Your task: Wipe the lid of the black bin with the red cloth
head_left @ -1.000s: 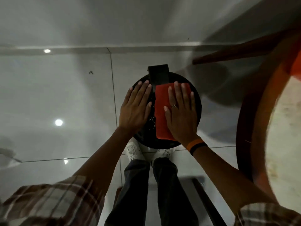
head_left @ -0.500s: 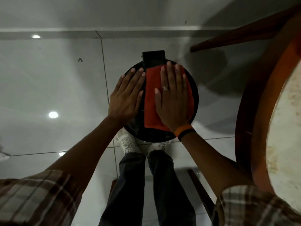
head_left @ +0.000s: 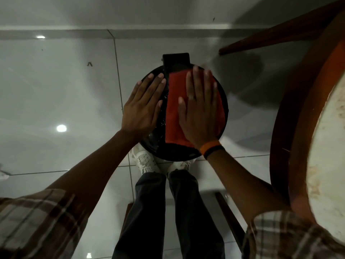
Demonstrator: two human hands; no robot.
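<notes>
The round black bin lid (head_left: 173, 152) lies below me, seen from straight above, with its black hinge block (head_left: 176, 60) at the far edge. A red cloth (head_left: 172, 109) is spread flat over the lid's right half. My right hand (head_left: 200, 111) presses flat on the cloth, fingers straight and pointing away from me, blurred at the tips. My left hand (head_left: 142, 107) rests flat on the lid's left side, palm down, fingers apart, touching no cloth. The lid's bare strip between the hands shines wet.
A round wooden table (head_left: 302, 128) with a pale top crowds the right side, one brown leg (head_left: 270, 40) slanting above the bin. My white shoes (head_left: 144, 161) and dark trousers stand just below the bin on glossy grey floor tiles. A wall base runs across the top.
My right hand has slid the red cloth away from me, toward the hinge, and a little to the right on the lid. The left hand stays flat on the lid's left side.
</notes>
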